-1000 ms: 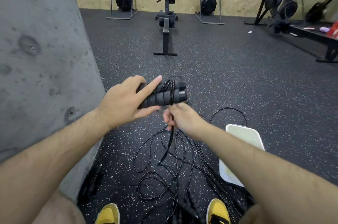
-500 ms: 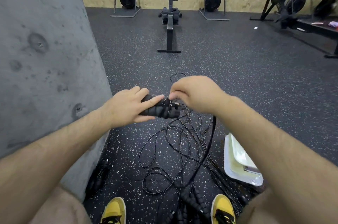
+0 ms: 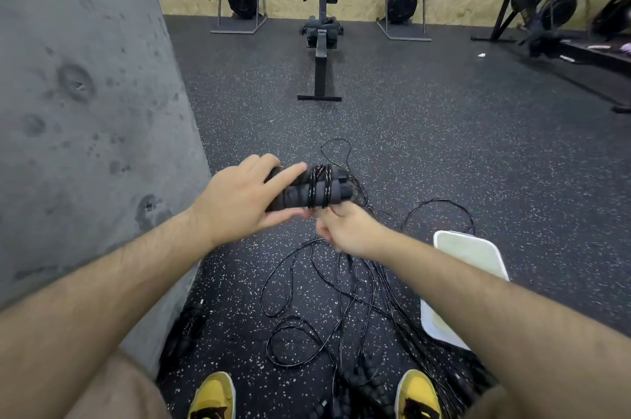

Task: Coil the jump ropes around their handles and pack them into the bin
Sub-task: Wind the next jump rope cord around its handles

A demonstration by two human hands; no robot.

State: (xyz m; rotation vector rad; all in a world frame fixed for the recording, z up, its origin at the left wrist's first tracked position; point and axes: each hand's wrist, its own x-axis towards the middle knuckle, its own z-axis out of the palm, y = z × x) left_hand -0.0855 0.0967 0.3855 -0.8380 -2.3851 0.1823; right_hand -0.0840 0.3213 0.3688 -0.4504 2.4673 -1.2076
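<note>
Down comes the right hand (image 3: 345,230)! Half a second back it was over the top of the handles (image 3: 296,196); now it's tucked underneath them, fingers curled, pinching the cord (image 3: 341,285). That's another turn laid on. A band of wraps (image 3: 319,187) circles the paired handles toward their bin-side end.

The left hand (image 3: 239,203) is clamped on the end away from the bin (image 3: 478,258), one finger stretched along the top. It holds the pair level in the air, up and left of the bin. The two hands are almost touching.

Where does that leave the job? Coiling is under way but far from done, I'd say. Plenty of cord lies looped on the floor left of the bin, some of it probably from other ropes. Their grips (image 3: 362,384) lie left of the bin's near corner, between the yellow shoes (image 3: 418,394). I can see nothing packed yet, though the right forearm hides part of the bin.

Now, room to move. The concrete wall (image 3: 85,111) stands on the far side of the hands from the bin, close by the left arm, so the wide swings belong bin-side. Beyond the bin the floor stretches away to the rower (image 3: 321,42). The real snag risk is that tangle, where one rising loop could drag its neighbour up.
</note>
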